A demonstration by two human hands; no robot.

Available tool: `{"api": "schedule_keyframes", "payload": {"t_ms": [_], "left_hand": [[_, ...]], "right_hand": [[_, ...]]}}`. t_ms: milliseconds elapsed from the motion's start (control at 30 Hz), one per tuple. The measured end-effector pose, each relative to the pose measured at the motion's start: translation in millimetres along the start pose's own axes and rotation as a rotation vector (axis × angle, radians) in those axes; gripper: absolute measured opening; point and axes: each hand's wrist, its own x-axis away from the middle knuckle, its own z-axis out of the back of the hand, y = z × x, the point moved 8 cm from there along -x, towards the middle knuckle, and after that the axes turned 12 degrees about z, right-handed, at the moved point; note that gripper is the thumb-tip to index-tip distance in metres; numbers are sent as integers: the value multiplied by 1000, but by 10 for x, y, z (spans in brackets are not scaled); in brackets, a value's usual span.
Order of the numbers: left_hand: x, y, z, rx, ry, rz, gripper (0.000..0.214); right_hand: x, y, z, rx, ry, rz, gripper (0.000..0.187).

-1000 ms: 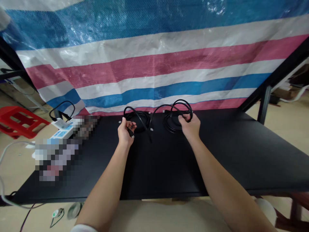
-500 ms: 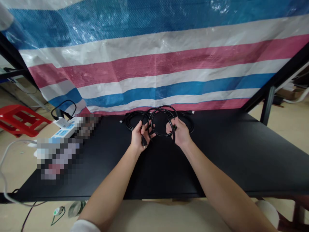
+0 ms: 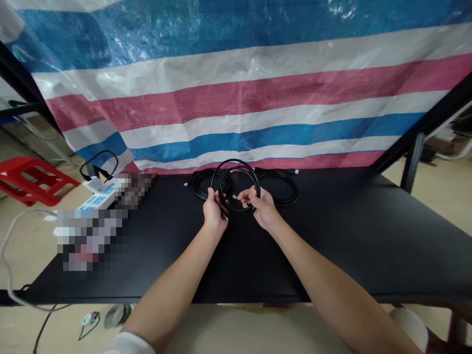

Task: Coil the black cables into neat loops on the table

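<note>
Between my two hands a black cable (image 3: 236, 161) hangs in several round loops above the table. My left hand (image 3: 214, 210) is closed around the left side of the loops, and a connector end with a metal tip pokes out below its fingers. On the right side, my right hand (image 3: 261, 205) grips the loops between thumb and fingers. Behind them a coiled black cable (image 3: 199, 189) lies on the table at the left, partly hidden by the loops. Another coiled black cable (image 3: 295, 189) lies at the right, with a light-coloured connector at its upper end.
The black table (image 3: 350, 236) runs across the view, backed by a striped plastic sheet (image 3: 236, 93). A white power strip (image 3: 99, 199) with a plug lies at the left edge, beside a pixelated area. A red stool (image 3: 37, 179) stands on the floor beyond.
My hands have come closer together, the right one moving left. The loops are now gathered into a tighter, rounder ring, and the connector at my left hand shows less.
</note>
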Motion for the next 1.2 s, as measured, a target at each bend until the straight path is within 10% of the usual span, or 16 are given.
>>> {"api": "schedule_keyframes", "payload": {"t_ms": [333,1200], "left_hand": [[19,-34,-212,-129,-330,22,34],[-5,2,-140,-251,-187,21,11]], "right_hand": [[-94,38,436,-108,391,-131,52],[-5,167,265,101,237,-125,54]]}}
